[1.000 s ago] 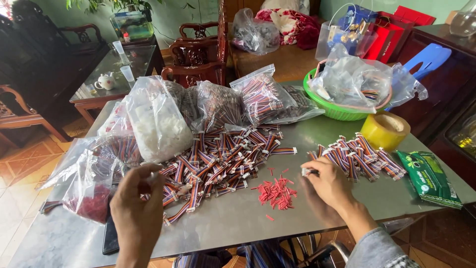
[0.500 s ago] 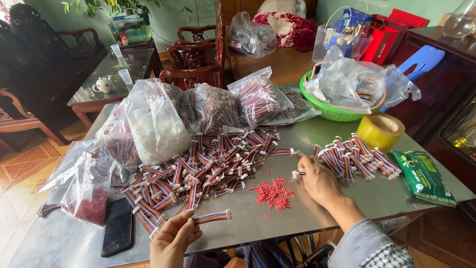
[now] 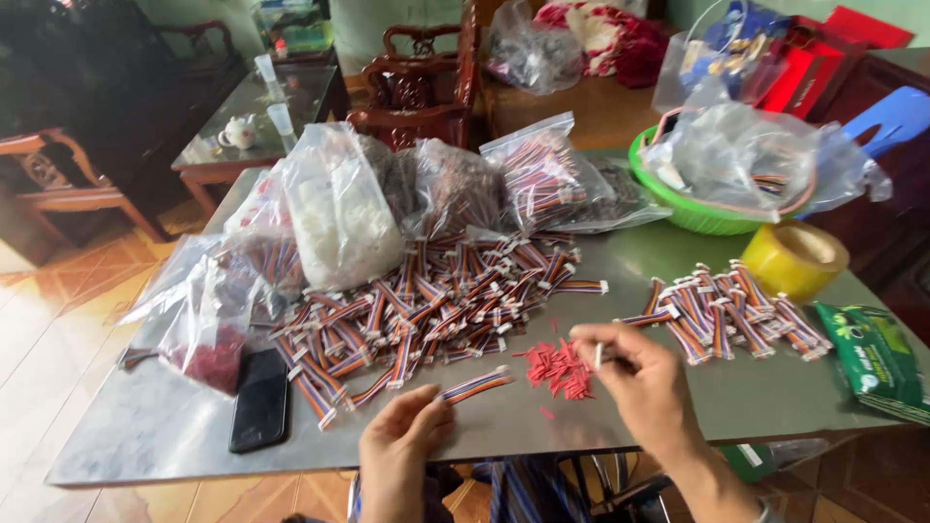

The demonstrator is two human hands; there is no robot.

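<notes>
Left hand [image 3: 402, 441] pinches a striped ribbon cable [image 3: 475, 384] just left of the red caps pile [image 3: 559, 367]; right hand [image 3: 639, 383], just right of it, grips a small white piece [image 3: 598, 355].

Yellow tape roll [image 3: 794, 260], black phone [image 3: 260, 400]

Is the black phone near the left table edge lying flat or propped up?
Flat. The black phone lies on the metal table, dark glossy face up, beside the bag of red pieces.
</notes>
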